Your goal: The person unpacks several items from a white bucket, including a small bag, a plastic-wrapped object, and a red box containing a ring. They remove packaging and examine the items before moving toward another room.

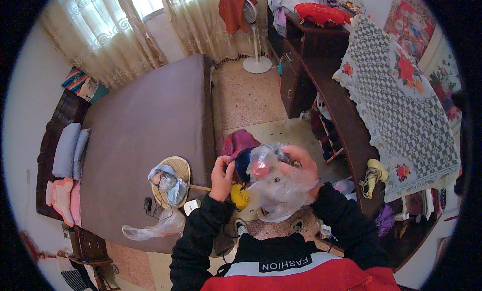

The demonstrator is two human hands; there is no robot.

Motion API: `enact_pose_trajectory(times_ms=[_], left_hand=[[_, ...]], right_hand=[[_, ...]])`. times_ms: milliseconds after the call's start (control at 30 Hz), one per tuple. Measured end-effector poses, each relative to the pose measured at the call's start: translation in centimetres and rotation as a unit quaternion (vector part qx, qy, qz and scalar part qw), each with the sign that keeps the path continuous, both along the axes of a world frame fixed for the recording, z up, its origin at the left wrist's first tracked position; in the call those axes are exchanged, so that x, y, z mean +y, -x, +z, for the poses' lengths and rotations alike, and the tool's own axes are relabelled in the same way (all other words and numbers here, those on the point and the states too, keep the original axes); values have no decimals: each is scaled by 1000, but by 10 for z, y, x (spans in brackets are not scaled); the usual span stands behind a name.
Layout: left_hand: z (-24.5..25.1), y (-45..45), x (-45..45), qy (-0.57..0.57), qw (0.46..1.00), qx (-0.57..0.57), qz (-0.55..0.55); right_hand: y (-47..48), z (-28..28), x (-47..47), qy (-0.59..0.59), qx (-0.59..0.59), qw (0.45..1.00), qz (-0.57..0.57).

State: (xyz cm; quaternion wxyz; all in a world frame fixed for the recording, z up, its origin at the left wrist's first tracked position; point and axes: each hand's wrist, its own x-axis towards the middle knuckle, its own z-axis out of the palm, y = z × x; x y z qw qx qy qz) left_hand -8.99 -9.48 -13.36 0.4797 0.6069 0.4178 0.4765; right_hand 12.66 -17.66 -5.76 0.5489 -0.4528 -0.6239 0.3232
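Note:
Both hands are raised in front of me over the floor. My left hand [223, 178] pinches the edge of a dark red and navy cloth or bag [241, 145] between thumb and fingers. Clear plastic bags [276, 195] are bunched in my right hand [303, 167], its fingers curled around their upper part. Something pinkish red [260, 168] shows through the plastic. Below and between the hands is a yellow bag or cloth [240, 197]; what supports it cannot be told.
The bed [150, 114] at left bears a woven hand fan [182, 167], plastic bags, a black adapter [148, 203] with a cable and a small white box [192, 206]. A long dark wooden cabinet [340, 121] stands at right, with a yellow hair dryer [372, 178]. A fan [256, 65] stands beyond.

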Motion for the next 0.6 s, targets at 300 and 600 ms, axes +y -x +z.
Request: enact_pose_trajectory(times_ms=[300, 600], left_hand=[[7, 9, -23, -132, 986, 86, -53], [31, 3, -35, -174, 967, 178, -57]], right_hand=[[-1, 5, 0, -234, -311, 921, -24], [-4, -49, 14, -76, -192, 976, -74]])
